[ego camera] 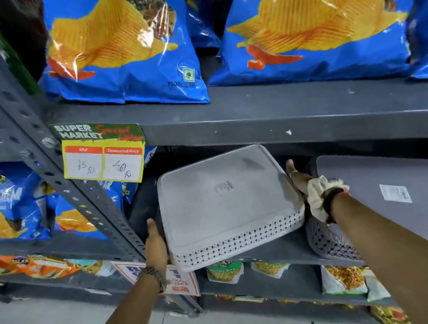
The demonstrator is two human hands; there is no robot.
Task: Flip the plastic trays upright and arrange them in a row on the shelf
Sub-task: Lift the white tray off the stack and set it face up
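Both grips clamp the white perforated tray [228, 204], left hand [154, 244] and right hand [298, 179] at opposite ends; it and the grey tray [379, 183] beside it remain upside-down on the shelf [283, 251].

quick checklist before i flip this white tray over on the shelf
1. Left hand on the white tray's left edge: ok.
2. Right hand on its right edge: ok.
3. Tray upright: not ok, its flat base faces up.
4. Headroom under the upper shelf: cannot tell.
5. Gap to the grey tray on the right: not ok, right hand sits between them.
6. Shelf space behind: cannot tell, dark.
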